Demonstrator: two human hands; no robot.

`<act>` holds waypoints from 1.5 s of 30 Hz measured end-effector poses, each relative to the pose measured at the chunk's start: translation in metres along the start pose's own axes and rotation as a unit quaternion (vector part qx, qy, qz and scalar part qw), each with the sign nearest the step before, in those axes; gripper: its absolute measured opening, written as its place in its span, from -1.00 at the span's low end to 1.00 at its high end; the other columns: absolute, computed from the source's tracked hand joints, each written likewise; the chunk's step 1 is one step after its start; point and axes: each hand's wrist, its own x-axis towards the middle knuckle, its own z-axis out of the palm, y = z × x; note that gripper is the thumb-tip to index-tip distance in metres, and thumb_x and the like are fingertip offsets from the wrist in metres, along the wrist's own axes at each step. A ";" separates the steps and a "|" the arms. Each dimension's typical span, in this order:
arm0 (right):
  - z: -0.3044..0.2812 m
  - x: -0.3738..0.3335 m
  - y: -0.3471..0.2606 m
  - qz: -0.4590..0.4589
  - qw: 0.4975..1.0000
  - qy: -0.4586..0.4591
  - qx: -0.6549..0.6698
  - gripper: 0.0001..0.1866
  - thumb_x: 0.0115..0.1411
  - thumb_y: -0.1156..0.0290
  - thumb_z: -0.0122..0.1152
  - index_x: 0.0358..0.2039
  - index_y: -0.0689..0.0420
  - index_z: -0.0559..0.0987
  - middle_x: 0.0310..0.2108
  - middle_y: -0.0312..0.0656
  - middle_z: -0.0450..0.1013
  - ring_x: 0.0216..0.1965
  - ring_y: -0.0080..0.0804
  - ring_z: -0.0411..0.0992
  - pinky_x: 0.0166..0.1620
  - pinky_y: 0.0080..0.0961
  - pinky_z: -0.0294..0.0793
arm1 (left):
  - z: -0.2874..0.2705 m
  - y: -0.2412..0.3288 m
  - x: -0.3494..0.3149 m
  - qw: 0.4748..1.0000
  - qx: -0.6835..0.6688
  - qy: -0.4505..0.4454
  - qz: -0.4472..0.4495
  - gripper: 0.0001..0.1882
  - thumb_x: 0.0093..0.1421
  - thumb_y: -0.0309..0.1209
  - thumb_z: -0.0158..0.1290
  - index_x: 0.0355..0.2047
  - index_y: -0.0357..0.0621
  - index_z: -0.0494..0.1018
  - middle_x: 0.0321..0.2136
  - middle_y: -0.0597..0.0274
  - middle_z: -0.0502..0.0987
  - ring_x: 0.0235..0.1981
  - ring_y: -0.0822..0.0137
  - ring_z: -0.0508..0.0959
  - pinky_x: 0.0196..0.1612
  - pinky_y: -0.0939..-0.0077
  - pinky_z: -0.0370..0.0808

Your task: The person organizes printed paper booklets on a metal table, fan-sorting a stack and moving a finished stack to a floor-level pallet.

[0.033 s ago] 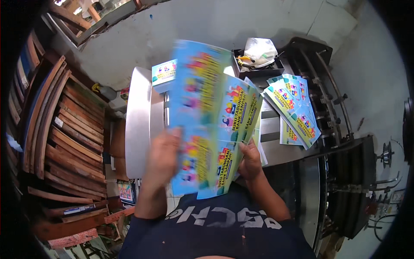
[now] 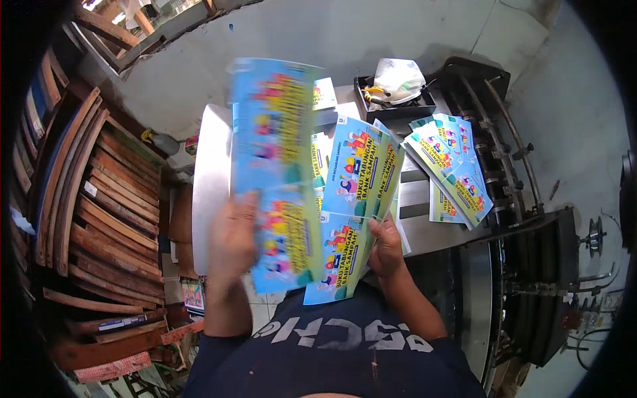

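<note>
My left hand (image 2: pixel 233 235), smeared by motion, grips the edge of a long printed cover sheet (image 2: pixel 282 176) in blue, green and yellow. The sheet stands upright in front of me, with two copies of one design, one above the other. My right hand (image 2: pixel 387 247) pinches the lower right edge of a fanned bundle of matching cover sheets (image 2: pixel 352 166), thumb on top. The left sheet overlaps part of this bundle. Behind them, small stacks of the same print (image 2: pixel 324 94) lie on the metal table (image 2: pixel 415 199), partly hidden by the sheets.
More printed sheets (image 2: pixel 451 162) lie fanned out at the right of the table, beside a dark machine with rollers (image 2: pixel 504 146). A black tray (image 2: pixel 398 109) with a white plastic bag (image 2: pixel 400 78) stands at the back. Wooden boards (image 2: pixel 119 219) fill a rack on the left.
My left hand has moved left with its sheet, away from the bundle, uncovering more of the bundle and the stacks behind. My right hand has stayed almost still.
</note>
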 end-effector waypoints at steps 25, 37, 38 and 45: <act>-0.003 -0.003 -0.008 -0.036 0.997 0.030 -0.063 -0.60 0.27 0.52 0.09 0.13 0.16 0.39 0.05 -0.11 0.45 0.06 -0.27 0.45 0.16 -0.23 0.42 | 0.044 -0.048 0.000 0.997 -0.025 -0.068 -0.003 -0.61 0.39 -0.21 -0.03 -0.07 -0.33 0.53 -0.33 0.23 0.61 -0.33 0.53 0.54 -0.24 0.61 0.48; 0.023 -0.001 -0.013 -0.093 0.968 0.055 -0.228 -0.34 0.30 0.62 -0.08 0.37 0.16 -0.01 0.12 -0.03 0.36 0.08 -0.32 0.39 0.18 -0.34 0.33 | 0.062 -0.093 -0.003 0.925 -0.351 -0.032 -0.142 -0.63 0.41 -0.20 -0.06 -0.14 -0.31 0.52 -0.34 0.24 0.61 -0.36 0.51 0.56 -0.26 0.62 0.49; 0.025 -0.001 -0.014 -0.112 0.959 0.057 -0.253 -0.28 0.29 0.66 -0.11 0.40 0.13 -0.11 0.14 -0.02 0.34 0.11 -0.31 0.37 0.20 -0.32 0.31 | 0.062 -0.096 -0.005 0.925 -0.352 -0.032 -0.139 -0.63 0.41 -0.20 -0.06 -0.14 -0.31 0.52 -0.34 0.24 0.61 -0.36 0.51 0.56 -0.26 0.62 0.49; -0.009 -0.014 -0.028 -0.138 0.870 -0.037 -0.472 -0.60 0.28 0.69 -0.07 0.11 0.20 0.47 0.03 -0.08 0.41 -0.02 -0.36 0.43 0.11 -0.46 0.34 | 0.062 -0.091 0.000 0.905 -0.408 0.007 -0.120 -0.63 0.42 -0.22 -0.09 -0.12 -0.33 0.50 -0.26 0.15 0.61 -0.32 0.46 0.58 -0.20 0.55 0.52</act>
